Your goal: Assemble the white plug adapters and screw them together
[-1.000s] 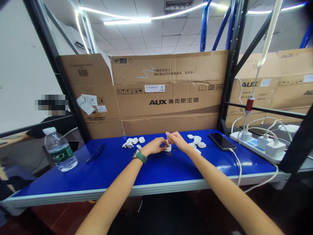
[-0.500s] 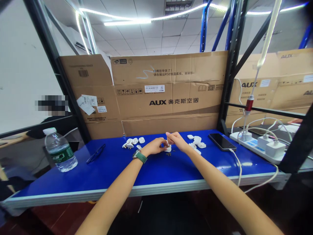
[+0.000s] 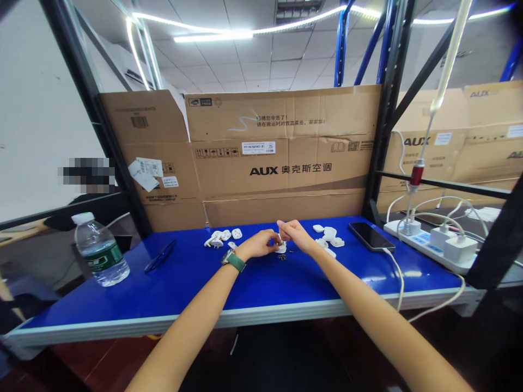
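My left hand (image 3: 261, 243), with a green-strapped watch on its wrist, has its fingertips closed on a small white plastic piece (image 3: 281, 250) at the table's middle. My right hand (image 3: 294, 233) is curled in a fist just to the right. From that fist a thin light-coloured shaft (image 3: 280, 238) points down toward the white piece; its handle is hidden in the fingers. Several small brass-coloured parts (image 3: 281, 257) lie just in front. Several white plug pieces (image 3: 226, 235) sit left of my hands, and several white covers (image 3: 329, 233) lie to the right.
On the blue table (image 3: 261, 288) stand a water bottle (image 3: 102, 256) at the left and dark-framed glasses (image 3: 160, 256). A phone (image 3: 371, 236) on a cable and a power strip (image 3: 433, 245) lie at the right. Cardboard (image 3: 281, 190) walls the back. A person (image 3: 93, 201) sits beyond the left post.
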`<action>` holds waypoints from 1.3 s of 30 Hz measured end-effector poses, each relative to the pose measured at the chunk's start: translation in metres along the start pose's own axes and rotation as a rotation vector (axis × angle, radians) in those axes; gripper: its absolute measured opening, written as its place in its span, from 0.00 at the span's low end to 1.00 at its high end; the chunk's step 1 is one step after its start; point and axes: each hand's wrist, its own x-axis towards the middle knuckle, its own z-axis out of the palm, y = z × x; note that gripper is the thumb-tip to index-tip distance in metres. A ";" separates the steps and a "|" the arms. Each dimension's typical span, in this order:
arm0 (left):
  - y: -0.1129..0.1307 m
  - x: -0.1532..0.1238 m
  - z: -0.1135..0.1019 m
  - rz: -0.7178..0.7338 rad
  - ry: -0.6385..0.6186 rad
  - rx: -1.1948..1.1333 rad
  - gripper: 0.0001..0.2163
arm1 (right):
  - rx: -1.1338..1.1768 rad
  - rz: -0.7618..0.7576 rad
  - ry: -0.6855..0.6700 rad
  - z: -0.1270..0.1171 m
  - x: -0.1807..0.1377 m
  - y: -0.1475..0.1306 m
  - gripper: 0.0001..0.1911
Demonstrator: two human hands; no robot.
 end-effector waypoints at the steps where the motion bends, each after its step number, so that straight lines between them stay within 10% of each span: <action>1: 0.000 0.000 0.000 0.000 0.000 0.003 0.08 | 0.003 0.001 -0.004 0.000 0.000 0.000 0.35; 39: -0.010 0.000 0.004 0.013 -0.003 0.016 0.11 | -0.060 0.004 -0.047 0.000 -0.002 -0.012 0.34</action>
